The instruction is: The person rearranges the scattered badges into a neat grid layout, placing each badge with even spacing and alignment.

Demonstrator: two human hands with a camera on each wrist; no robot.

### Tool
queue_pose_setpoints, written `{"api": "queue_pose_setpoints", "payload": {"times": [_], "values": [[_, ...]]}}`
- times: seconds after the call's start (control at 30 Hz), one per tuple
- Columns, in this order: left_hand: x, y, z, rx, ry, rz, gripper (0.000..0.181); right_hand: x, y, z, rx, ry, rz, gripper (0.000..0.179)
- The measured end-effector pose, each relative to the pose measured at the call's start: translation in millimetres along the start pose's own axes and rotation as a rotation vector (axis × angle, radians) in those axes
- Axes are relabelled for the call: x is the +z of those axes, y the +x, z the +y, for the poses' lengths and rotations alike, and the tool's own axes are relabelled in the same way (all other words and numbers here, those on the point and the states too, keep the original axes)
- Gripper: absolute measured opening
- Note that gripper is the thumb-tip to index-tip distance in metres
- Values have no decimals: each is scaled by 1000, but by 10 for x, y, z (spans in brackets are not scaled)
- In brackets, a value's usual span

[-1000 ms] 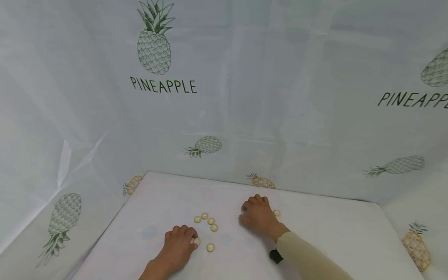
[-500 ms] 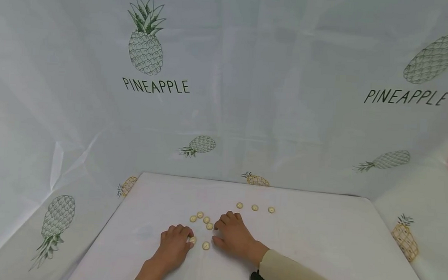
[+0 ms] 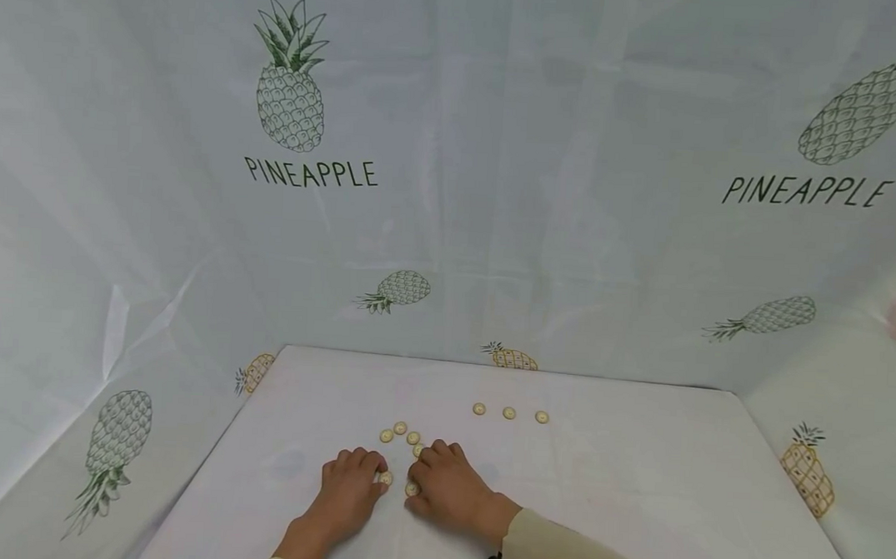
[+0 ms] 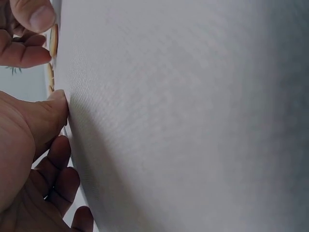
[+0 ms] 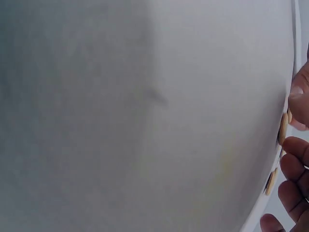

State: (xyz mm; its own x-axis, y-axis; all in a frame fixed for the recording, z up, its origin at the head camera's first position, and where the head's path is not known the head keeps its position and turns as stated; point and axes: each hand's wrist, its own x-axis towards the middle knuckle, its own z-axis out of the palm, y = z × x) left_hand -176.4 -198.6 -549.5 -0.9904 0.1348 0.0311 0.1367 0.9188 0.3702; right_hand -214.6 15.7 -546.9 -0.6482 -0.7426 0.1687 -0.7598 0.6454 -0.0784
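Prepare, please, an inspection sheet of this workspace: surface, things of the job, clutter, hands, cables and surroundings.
Surface: white table.
Things of the job: nine small round discs visible; three in a row toward the far edge, four in a curve, one at each hand.
Clutter: nothing seen.
Left hand: pinches one disc.
Right hand: pinches another disc and partly covers the nearest disc of the curve.
Cables: nothing seen.
Surroundings: pale sheet with pineapple prints, behind and at both sides.
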Motion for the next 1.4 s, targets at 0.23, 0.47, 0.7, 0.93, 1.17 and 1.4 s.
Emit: {"api": "queue_pose_setpoints", "payload": {"times": [0.23,0.47,0.7,0.93,1.17,1.4], "values": [[21,4,-10,3,2,8,19,26,-6,4,3,29,7,24],[37,6,-26,2,9,15,19,68,8,38,17,26,3,25],[34,3,-24,1,21,16,19,66,9,46,15,29,4,22],[26,3,-10,-1,15,17,18,74,-9,59,25,48,10,25],[27,0,-7,-3,10,15,18,50,-49,64,-8,70,31,20],[13,7,4,-15,3,5,18,31,-39,71,-5,78,20,18]]}}
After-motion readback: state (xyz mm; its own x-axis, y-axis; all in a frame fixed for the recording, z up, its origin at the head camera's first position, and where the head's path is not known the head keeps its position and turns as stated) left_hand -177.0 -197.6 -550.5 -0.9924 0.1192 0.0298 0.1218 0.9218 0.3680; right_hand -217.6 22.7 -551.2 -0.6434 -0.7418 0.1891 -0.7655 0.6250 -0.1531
